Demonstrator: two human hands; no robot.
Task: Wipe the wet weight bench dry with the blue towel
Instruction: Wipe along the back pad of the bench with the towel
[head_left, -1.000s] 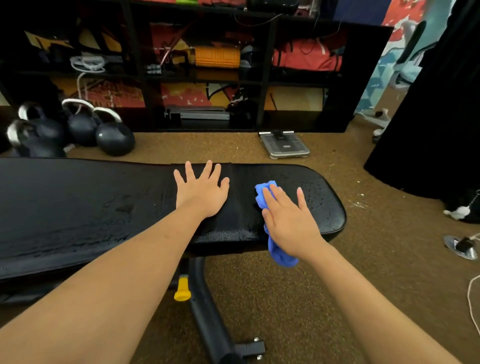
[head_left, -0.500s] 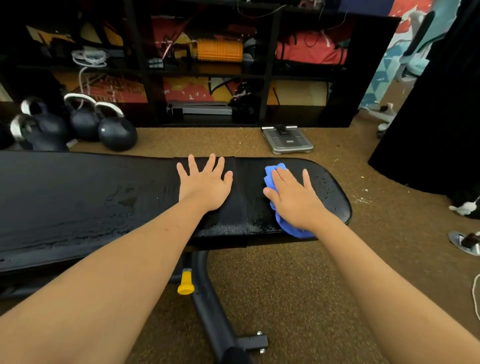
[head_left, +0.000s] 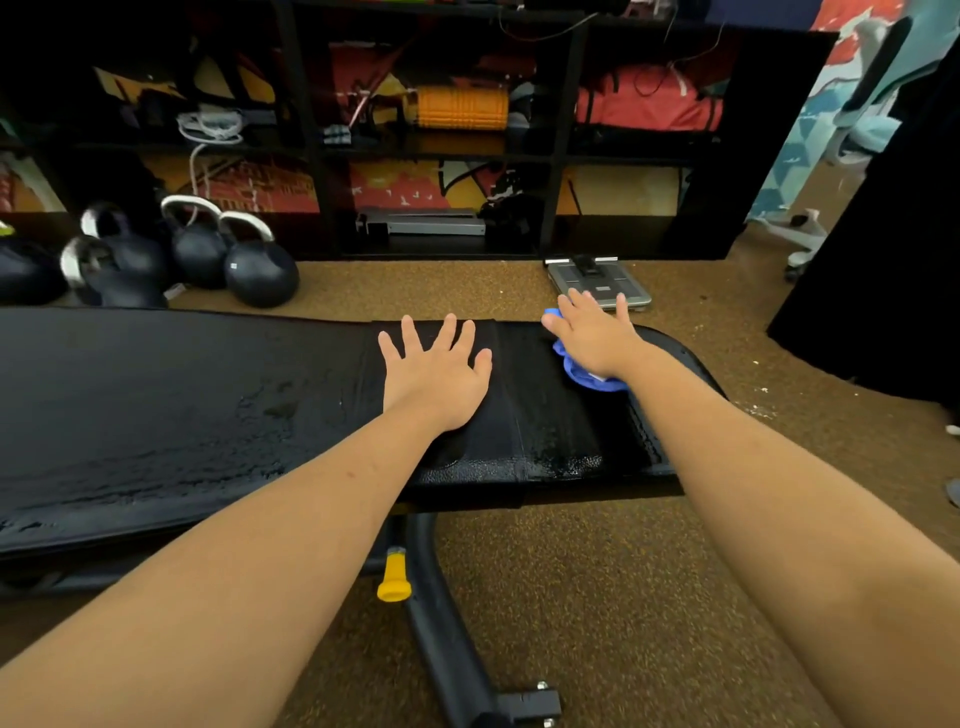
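Note:
The black padded weight bench (head_left: 156, 405) stretches across the view from the left edge to a rounded right end, its surface glistening with water. My left hand (head_left: 434, 376) lies flat on the pad near the seam, fingers spread, holding nothing. My right hand (head_left: 592, 335) presses flat on the blue towel (head_left: 582, 373) at the far edge of the bench's right section. Most of the towel is hidden under the palm; only a bit shows at the fingertips and below the wrist.
Several black kettlebells (head_left: 260, 270) sit on the brown carpet behind the bench at left. A grey scale (head_left: 597, 280) lies just beyond my right hand. A black shelf unit (head_left: 561, 150) fills the back. The bench's frame leg (head_left: 447, 623) with a yellow knob (head_left: 395, 579) runs below.
My right hand has pushed the blue towel across the pad from the near edge to the far edge. My left hand has stayed flat in the same spot.

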